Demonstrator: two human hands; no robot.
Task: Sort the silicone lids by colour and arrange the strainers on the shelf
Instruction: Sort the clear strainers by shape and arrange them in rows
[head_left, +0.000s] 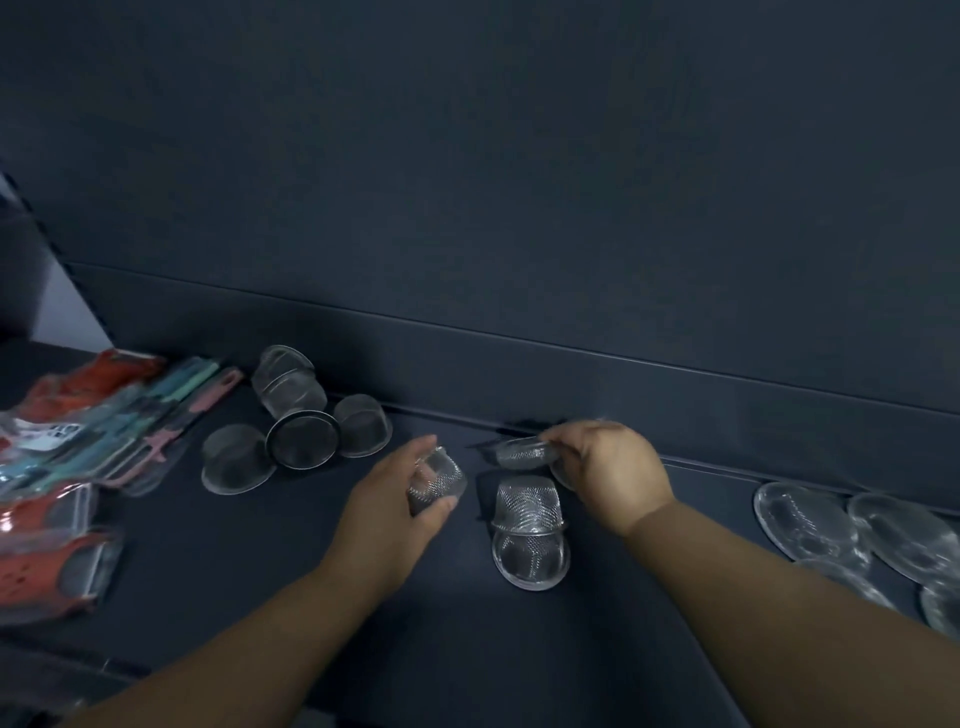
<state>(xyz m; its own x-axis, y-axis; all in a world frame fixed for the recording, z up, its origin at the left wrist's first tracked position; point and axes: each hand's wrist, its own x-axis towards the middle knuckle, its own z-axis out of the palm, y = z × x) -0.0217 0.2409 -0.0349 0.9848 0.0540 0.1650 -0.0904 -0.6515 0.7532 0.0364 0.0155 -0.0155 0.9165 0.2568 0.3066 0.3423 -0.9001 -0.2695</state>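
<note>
- On the shelf (260, 597), the packaged silicone lids (78, 452) lie far left, with the strainer cluster (296, 421) just right of them, near the back wall (519, 208).
- At centre, our left hand (387, 512) holds a single cup strainer (439, 480). Our right hand (613, 467) holds a shallow strainer (519, 451) behind the stacked strainer pair (530, 530).
- Flat strainers (857, 535) overlap far right.

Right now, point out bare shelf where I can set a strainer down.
Bare shelf lies between the packaged lids and left hand, in front of the strainer cluster. Crowded: flat strainers far right; the stacked pair by the right hand.
</note>
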